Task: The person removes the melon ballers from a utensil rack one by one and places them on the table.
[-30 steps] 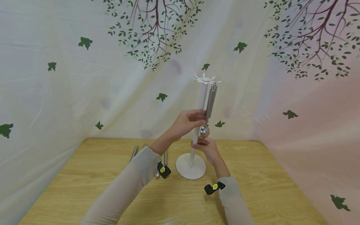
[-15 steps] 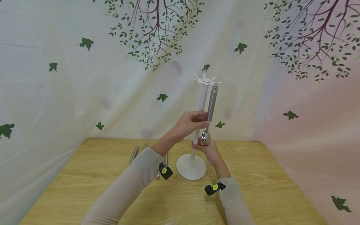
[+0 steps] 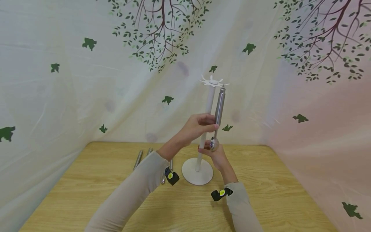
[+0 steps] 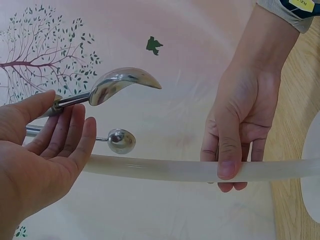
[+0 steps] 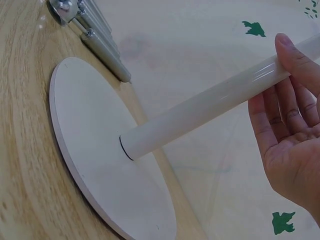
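My left hand (image 3: 200, 127) pinches a metal scoop (image 4: 125, 82) between thumb and fingertips, near where its handle meets the neck. The scoop has a thick steel handle (image 3: 221, 104) and a shiny curved bowl. Its top end reaches a hook of the white rack (image 3: 213, 82); whether the loop is on the hook is too small to tell. Close behind it, in the left wrist view, is a second utensil with a small round head (image 4: 121, 141). Lower down, my right hand (image 3: 215, 156) grips the rack's white post (image 5: 220, 100), thumb on one side, fingers on the other.
The rack's round base (image 3: 197, 175) stands on the wooden table (image 3: 261, 193). Several metal utensils (image 5: 102, 52) lie on the table left of the base, partly hidden by my left arm in the head view. A printed cloth (image 3: 116, 80) hangs behind the table.
The scoop has come down a little and moved slightly right in my left hand, and its bowl has turned. My right hand stays on the post.
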`<state>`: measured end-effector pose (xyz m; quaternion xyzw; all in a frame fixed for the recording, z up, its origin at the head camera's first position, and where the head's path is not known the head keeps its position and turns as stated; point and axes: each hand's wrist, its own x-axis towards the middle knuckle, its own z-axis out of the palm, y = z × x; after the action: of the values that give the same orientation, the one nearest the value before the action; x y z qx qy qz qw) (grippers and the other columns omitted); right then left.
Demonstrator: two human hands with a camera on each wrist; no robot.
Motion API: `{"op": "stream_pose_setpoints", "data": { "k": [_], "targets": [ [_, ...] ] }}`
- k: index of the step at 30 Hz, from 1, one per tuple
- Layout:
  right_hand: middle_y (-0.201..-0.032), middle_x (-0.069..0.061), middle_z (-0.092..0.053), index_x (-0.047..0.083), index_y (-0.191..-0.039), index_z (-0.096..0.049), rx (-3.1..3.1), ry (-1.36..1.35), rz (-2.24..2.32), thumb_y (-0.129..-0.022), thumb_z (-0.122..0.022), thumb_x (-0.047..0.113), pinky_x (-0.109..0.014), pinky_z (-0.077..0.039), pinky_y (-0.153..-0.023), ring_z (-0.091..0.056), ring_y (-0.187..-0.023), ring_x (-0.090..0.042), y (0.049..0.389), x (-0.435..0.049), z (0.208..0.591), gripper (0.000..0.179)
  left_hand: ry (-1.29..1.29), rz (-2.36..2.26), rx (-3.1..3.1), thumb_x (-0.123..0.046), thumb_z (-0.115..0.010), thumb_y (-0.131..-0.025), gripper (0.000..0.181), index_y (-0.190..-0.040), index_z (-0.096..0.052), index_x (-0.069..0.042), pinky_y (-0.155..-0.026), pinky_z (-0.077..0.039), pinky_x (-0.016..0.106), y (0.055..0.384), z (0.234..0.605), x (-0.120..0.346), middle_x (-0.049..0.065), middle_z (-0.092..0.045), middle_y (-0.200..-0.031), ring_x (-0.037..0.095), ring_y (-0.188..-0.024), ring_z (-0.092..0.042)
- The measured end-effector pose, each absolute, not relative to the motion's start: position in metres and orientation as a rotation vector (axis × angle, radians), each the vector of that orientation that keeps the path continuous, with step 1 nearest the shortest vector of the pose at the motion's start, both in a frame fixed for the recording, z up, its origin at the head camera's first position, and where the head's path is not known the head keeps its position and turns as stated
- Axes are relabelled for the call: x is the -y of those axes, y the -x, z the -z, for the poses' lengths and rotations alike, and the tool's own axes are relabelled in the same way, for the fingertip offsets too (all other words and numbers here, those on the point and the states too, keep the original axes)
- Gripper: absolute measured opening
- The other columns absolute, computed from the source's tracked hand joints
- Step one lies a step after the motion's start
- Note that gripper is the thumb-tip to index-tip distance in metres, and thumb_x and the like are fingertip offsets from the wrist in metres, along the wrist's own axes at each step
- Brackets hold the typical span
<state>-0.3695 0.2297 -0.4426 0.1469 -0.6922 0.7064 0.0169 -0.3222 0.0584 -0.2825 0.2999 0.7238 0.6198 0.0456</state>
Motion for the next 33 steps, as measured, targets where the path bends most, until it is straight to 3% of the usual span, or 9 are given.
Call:
{"op": "stream_pose_setpoints", "data": {
  "k": [9, 18, 27, 33],
  "targets": [
    [-0.095, 0.002, -0.073, 0.003, -0.105, -0.069, 2.177, -0.387, -2.226, -0.084, -0.082, 0.006, -0.034, -0.055, -0.096, -0.068, -0.1, -0.018, 0.3691, -0.2309, 0.4448, 0.025, -0.92, -1.937, -2.197, -0.012, -0.069, -0.097, 0.032, -0.128, -0.067, -0.003, -0.114, -0.045, 0.048, 0.3216, 0.2815, -0.0581, 0.016, -0.072, -0.121, 0.02, -0.109, -0.068],
    [-0.112, -0.017, -0.07, 0.016, -0.094, -0.073, 2.185, -0.409, -2.255, -0.091, -0.076, 0.005, -0.035, -0.053, -0.103, -0.068, -0.105, -0.016, 0.3679, -0.2322, 0.446, 0.012, -0.95, -2.011, -2.195, -0.014, -0.07, -0.097, 0.032, -0.127, -0.068, -0.004, -0.113, -0.046, 0.046, 0.3216, 0.2747, -0.0582, 0.015, -0.074, -0.12, 0.018, -0.106, -0.07],
    [-0.098, 0.0, -0.073, 0.017, -0.09, -0.072, 2.178, -0.435, -2.287, -0.091, -0.072, -0.002, -0.03, -0.054, -0.099, -0.068, -0.1, -0.013, 0.3695, -0.233, 0.4448, 0.019, -0.981, -2.041, -2.156, -0.014, -0.071, -0.096, 0.033, -0.127, -0.067, -0.004, -0.116, -0.043, 0.05, 0.3204, 0.2765, -0.0585, 0.015, -0.074, -0.119, 0.019, -0.106, -0.072],
    [-0.099, 0.002, -0.073, 0.016, -0.091, -0.072, 2.184, -0.423, -2.275, -0.091, -0.073, 0.001, -0.031, -0.053, -0.101, -0.067, -0.103, -0.014, 0.3685, -0.2322, 0.445, 0.016, -0.979, -2.093, -2.117, -0.012, -0.071, -0.095, 0.033, -0.127, -0.067, -0.004, -0.111, -0.048, 0.043, 0.3202, 0.2793, -0.0562, 0.016, -0.074, -0.119, 0.018, -0.105, -0.072]
  ]
}}
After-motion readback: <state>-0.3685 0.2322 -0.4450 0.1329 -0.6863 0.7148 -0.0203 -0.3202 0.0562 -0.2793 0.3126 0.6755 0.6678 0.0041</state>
